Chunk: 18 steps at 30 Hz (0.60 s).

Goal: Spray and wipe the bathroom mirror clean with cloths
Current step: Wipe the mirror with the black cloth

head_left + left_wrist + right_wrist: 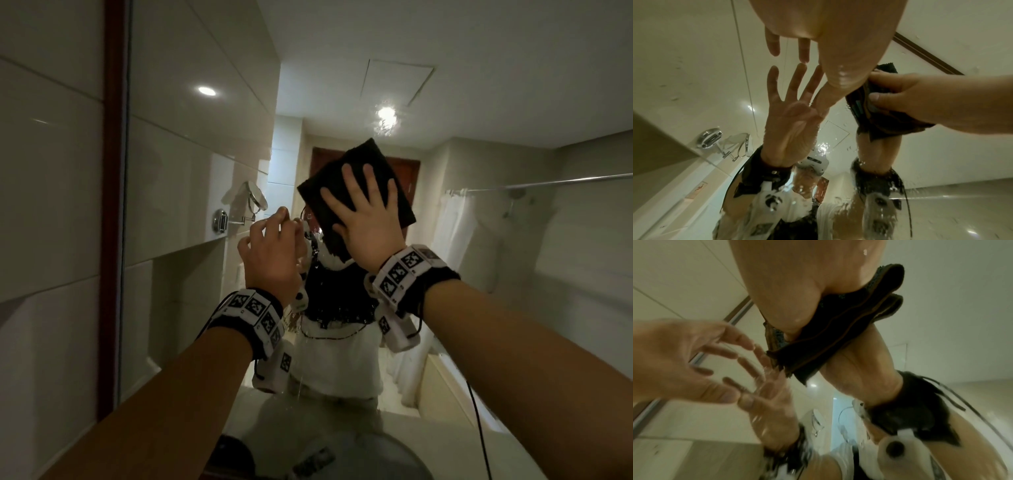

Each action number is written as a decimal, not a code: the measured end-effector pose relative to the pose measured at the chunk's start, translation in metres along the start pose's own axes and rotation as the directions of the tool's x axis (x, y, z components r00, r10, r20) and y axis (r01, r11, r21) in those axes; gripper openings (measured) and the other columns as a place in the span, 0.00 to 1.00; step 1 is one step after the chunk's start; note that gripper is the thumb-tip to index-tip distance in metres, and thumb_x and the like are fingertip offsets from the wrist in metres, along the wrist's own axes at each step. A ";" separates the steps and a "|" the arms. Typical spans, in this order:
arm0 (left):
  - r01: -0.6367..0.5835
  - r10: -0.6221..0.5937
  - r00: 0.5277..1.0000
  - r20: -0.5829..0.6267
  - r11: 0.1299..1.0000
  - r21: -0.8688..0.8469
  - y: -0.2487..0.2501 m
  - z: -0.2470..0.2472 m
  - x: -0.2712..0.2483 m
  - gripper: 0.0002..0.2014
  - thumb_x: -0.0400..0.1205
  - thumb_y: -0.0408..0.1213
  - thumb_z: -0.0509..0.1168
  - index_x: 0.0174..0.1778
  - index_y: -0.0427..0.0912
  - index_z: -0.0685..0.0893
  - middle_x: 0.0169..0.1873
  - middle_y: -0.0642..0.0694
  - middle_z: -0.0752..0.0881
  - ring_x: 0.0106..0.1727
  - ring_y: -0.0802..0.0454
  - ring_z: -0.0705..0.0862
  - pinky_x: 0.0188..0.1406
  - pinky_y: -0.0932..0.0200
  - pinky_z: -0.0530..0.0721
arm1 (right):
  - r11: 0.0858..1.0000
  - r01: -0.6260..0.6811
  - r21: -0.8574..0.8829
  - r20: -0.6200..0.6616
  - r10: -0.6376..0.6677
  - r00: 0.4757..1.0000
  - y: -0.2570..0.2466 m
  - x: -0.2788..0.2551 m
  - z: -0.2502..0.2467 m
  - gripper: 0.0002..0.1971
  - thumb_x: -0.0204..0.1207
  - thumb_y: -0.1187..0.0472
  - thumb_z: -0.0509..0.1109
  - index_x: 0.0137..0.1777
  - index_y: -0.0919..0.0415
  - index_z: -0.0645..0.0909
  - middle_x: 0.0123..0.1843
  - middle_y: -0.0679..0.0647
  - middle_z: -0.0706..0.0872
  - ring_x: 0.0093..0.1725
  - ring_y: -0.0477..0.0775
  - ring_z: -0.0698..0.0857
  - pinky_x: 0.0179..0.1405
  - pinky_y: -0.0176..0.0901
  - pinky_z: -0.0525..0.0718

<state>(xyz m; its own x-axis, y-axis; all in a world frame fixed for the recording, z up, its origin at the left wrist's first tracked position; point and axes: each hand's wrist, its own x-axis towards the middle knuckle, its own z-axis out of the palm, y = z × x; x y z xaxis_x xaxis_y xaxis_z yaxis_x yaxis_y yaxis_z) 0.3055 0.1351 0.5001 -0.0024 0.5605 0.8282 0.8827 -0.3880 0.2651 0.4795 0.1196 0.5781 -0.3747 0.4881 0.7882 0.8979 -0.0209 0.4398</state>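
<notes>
The bathroom mirror (486, 102) fills the wall ahead, wet with drops and runs (317, 263) near its middle. My right hand (363, 212) presses a folded dark cloth (387, 171) flat against the glass with straight, spread fingers. In the right wrist view the cloth (838, 331) is sandwiched between my palm (807, 280) and its reflection. My left hand (270, 243) is just left of the cloth and holds nothing. Its spread fingertips (772, 45) meet their reflection on the glass. The left wrist view shows my right hand (920, 100) on the cloth (885, 123).
A dark red-brown frame (113, 205) edges the mirror on the left, against tiled wall (51, 171). A white basin (359, 455) lies below my arms, with a dark object (233, 455) at its left. A cable (479, 428) hangs from my right wrist. The reflection shows a swivel shaving mirror (255, 197).
</notes>
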 end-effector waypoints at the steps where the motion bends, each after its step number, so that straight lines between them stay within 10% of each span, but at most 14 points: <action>1: -0.003 0.003 1.000 0.002 1.000 -0.002 0.000 0.000 0.000 0.39 0.69 0.38 0.79 0.75 0.50 0.70 0.84 0.51 0.62 0.80 0.45 0.61 0.75 0.38 0.66 | 1.000 0.005 0.005 0.008 -0.005 1.000 -0.004 -0.009 0.003 0.34 0.81 0.45 0.64 0.85 0.40 0.56 0.89 0.57 0.47 0.86 0.69 0.45 0.80 0.78 0.46; 11: -0.088 0.059 0.984 -0.169 0.982 -0.168 0.026 -0.023 -0.005 0.24 0.73 0.37 0.70 0.66 0.44 0.78 0.68 0.45 0.76 0.68 0.43 0.74 0.64 0.42 0.76 | 0.997 -0.007 0.072 0.110 -0.001 0.994 -0.026 -0.047 -0.003 0.35 0.79 0.46 0.64 0.85 0.42 0.57 0.89 0.54 0.50 0.87 0.64 0.47 0.81 0.72 0.50; 18: -0.354 0.358 0.933 -0.035 0.897 -0.266 0.065 -0.019 -0.001 0.14 0.76 0.26 0.65 0.56 0.41 0.84 0.52 0.44 0.85 0.55 0.42 0.80 0.54 0.47 0.79 | 0.775 -0.136 0.617 0.126 0.074 0.989 0.001 -0.045 -0.028 0.35 0.76 0.52 0.51 0.86 0.57 0.60 0.83 0.57 0.69 0.82 0.57 0.67 0.80 0.61 0.65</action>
<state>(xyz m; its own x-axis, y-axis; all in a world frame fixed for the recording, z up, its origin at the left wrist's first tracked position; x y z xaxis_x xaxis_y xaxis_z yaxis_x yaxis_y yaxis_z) 0.3542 0.0951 0.5257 0.2975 0.3587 0.8848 0.6674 -0.7408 0.0759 0.4912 0.0732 0.5554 -0.2754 0.5914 0.7579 0.8895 0.4557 -0.0324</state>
